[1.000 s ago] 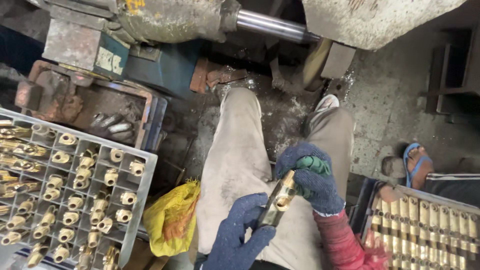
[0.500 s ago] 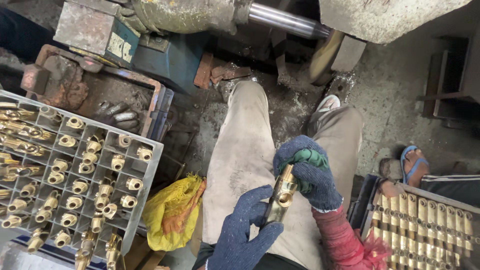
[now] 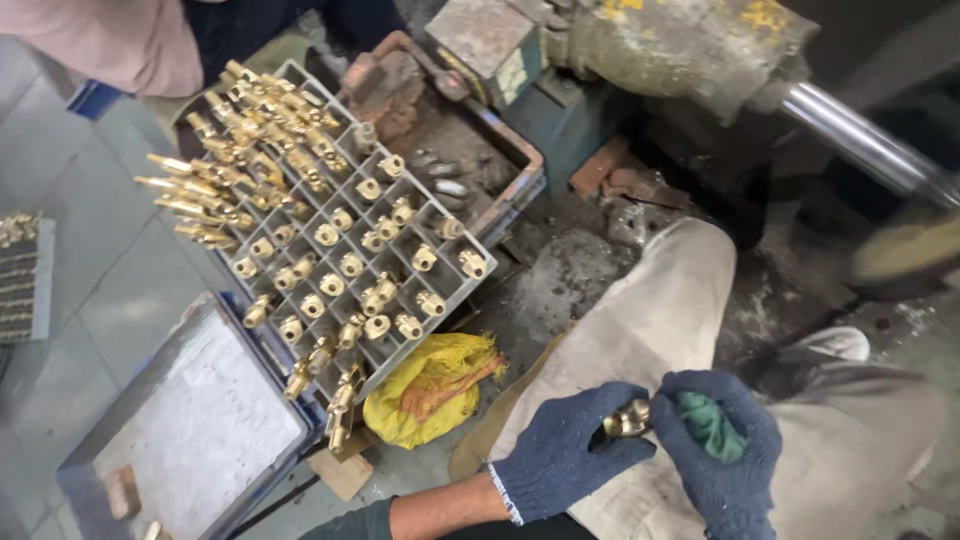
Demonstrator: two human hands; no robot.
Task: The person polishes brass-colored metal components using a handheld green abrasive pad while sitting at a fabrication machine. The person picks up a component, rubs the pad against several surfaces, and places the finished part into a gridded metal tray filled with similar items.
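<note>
Left hand: the left hand [image 3: 562, 455], in a dark blue knitted glove, was closed on one end of a small brass fitting [image 3: 628, 419] above the lap.
Right hand: the right hand [image 3: 722, 450], gloved alike and holding a green cloth [image 3: 708, 425], was clamped on the fitting's other end.
Fitting: held between both hands, over the pale trouser leg [image 3: 650, 320].
Tray: a grey gridded tray [image 3: 372, 375] of brass fittings lay on the floor to the left.
Bag: a crumpled yellow bag [image 3: 430, 385] lay just beside the tray's near corner.
</note>
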